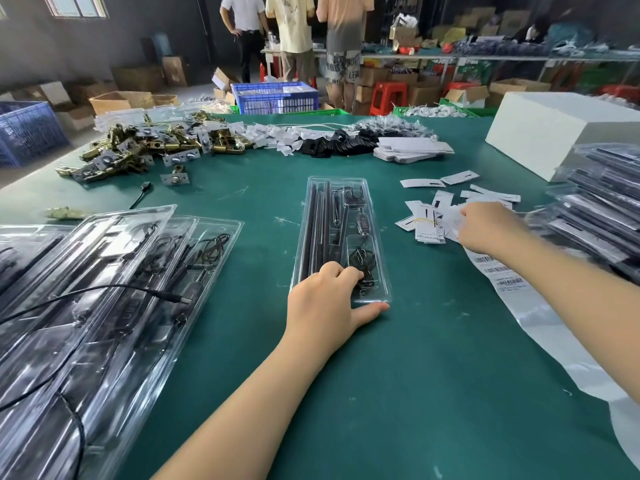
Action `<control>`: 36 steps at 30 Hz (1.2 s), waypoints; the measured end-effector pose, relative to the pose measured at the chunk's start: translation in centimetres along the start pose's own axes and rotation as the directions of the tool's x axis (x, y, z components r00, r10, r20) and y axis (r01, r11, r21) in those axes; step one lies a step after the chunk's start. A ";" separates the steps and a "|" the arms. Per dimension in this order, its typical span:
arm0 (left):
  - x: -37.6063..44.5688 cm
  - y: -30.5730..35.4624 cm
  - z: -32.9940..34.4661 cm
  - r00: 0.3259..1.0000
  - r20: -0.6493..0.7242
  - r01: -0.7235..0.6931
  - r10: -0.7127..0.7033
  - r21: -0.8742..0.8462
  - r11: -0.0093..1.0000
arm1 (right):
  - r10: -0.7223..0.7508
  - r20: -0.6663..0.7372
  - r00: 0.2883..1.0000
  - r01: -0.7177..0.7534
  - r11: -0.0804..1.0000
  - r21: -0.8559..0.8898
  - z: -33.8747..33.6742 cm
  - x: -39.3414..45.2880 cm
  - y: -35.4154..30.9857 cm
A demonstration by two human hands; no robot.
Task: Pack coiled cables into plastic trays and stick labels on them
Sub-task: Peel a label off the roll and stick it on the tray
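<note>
Left hand (325,299): forearm reaching in from the near edge, palm down at the near end of the clear plastic tray (341,237); fingers curled over the tray's near rim and pressing into it, thumb stretched flat on the green table (433,358) along the tray's end.

Tray: long, transparent, lying lengthwise away from the viewer at table centre. Dark rods fill its left channels; a coiled black cable (363,263) sits in the near right pocket, just beside the fingertips.

Right hand (485,226): arm extended to the right, fingers bent around white paper labels (429,223) from a loose scatter; the grasp itself is blurred.

Strip of barcode stickers (502,271): lies under the right wrist, on shiny backing.

Near left: overlapping filled trays (104,289) with black cable trailing across.

Right edge: a stack of packed trays (595,209).

Far side: brass hardware pile (145,150), white box (554,133).
</note>
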State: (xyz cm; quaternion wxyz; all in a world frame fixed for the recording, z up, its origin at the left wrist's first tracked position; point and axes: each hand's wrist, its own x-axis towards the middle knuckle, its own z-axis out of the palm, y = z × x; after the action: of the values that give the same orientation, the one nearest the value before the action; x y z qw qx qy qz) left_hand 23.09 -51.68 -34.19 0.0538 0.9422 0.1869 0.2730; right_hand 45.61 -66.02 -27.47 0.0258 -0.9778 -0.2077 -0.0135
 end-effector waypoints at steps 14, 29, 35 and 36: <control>0.2 -0.2 -0.1 0.982 0.189 -0.018 0.012 0.032 0.999 | 0.180 0.127 0.975 -0.160 0.179 0.971 6.1 -8.2 -6.3; -0.9 0.6 -1.5 0.988 0.072 -0.137 0.136 0.013 0.990 | 0.010 0.423 0.906 -0.420 0.150 0.895 4.5 -8.1 -4.2; -1.3 0.9 -1.2 0.982 -0.015 -0.185 0.187 0.079 0.980 | -0.024 0.459 0.888 -0.444 0.217 0.869 4.0 -7.9 -4.2; -1.3 1.0 -1.1 0.984 -0.029 -0.177 0.178 0.057 0.983 | -0.025 0.463 0.886 -0.447 0.225 0.866 3.8 -7.8 -4.3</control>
State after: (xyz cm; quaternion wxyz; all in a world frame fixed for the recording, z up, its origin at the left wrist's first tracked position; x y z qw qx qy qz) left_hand 21.75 -53.07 -33.69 0.0003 0.9514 0.1104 0.2875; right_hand 36.78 -65.10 -31.41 0.5744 -0.7571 -0.0347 0.3093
